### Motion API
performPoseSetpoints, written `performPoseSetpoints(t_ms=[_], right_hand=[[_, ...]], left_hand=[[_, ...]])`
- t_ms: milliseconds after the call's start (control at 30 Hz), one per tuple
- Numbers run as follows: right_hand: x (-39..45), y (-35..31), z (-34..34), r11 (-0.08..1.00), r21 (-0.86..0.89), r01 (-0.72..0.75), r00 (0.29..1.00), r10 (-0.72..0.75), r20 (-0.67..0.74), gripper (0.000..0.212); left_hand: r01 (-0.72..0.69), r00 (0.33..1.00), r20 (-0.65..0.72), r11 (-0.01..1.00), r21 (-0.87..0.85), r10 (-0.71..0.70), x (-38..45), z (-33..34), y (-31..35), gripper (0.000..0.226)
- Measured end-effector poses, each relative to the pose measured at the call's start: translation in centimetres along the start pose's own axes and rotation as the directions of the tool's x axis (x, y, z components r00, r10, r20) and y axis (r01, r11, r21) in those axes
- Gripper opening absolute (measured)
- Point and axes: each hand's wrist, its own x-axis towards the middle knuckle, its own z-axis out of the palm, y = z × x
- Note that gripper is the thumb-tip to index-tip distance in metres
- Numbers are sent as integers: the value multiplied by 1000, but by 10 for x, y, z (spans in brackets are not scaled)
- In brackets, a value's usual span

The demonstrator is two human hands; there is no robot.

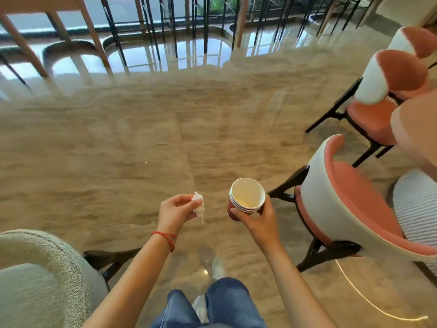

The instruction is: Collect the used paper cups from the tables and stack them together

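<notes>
Head view: right hand [256, 218] holds nested paper cups [246, 197], sides partly hidden; left hand [176, 209] pinches crumpled tissue [198, 205].

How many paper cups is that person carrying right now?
3, going by the rims: the cups are nested in one stack held in the right hand, one inside another. More could be hidden deeper in the stack. The left hand holds only a crumpled tissue.

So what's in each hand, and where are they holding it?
Right hand grips the stack of red paper cups around its side. Left hand pinches a crumpled white tissue at its top.
</notes>
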Motion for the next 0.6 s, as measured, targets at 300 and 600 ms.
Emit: performPoseSetpoints(t_ms=[300, 600], right_hand=[[155, -21, 66, 998, -9, 59, 972, -55, 231, 62], [277, -57, 145, 992, -60, 114, 887, -74, 455, 62]], left_hand=[[-33, 977, -215, 993, -117, 7, 104, -5, 52, 13], [-103, 917, -398, 972, -209, 12, 186, -23, 109, 16]])
